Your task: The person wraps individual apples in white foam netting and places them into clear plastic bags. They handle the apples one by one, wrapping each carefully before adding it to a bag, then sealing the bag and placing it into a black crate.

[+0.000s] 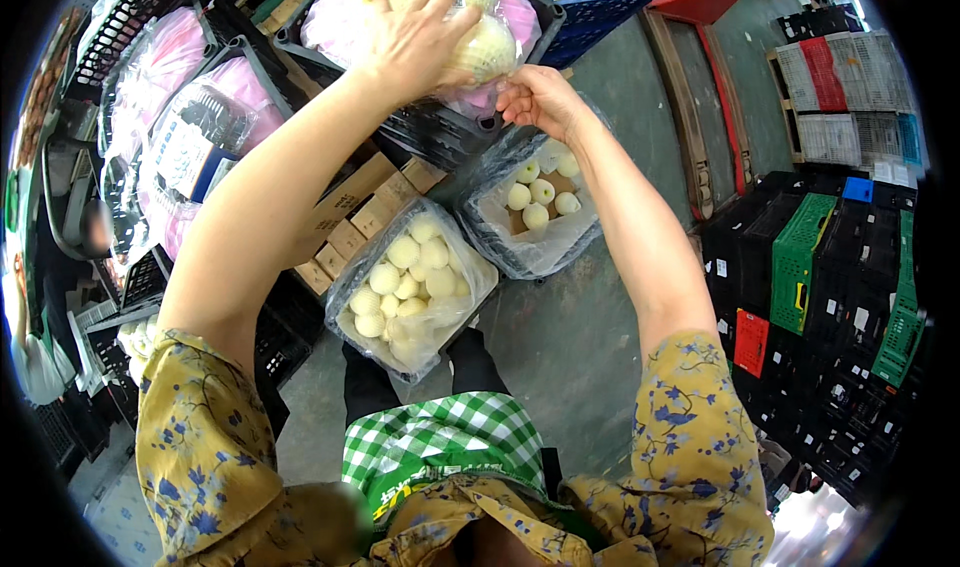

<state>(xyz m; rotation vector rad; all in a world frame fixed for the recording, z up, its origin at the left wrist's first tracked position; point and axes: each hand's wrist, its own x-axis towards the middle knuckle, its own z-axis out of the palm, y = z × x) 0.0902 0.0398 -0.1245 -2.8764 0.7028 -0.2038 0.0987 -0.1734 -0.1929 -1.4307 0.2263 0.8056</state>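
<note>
Several large pale round fruits (487, 49) sit in clear plastic and foam netting on pink wrapping, in a black crate (440, 132) at the top. My left hand (425, 42) lies over them, fingers spread and touching the wrapped fruit. At the crate's near right corner is my right hand (543, 102). Its fingers are curled together against the edge of the clear plastic; what is between the fingertips is too small to make out. Below stand two plastic-lined crates of pale round fruit: a fuller near one (345, 302) and a sparser one (487, 252) under my right wrist.
Crates with pink-wrapped goods (240, 87) stand at left. Wooden blocks and a cardboard box (345, 202) lie beside the near lined crate. A blue crate (600, 12) is at the top, a pallet jack (700, 97) beyond it. Black and green crates (805, 262) are stacked at right.
</note>
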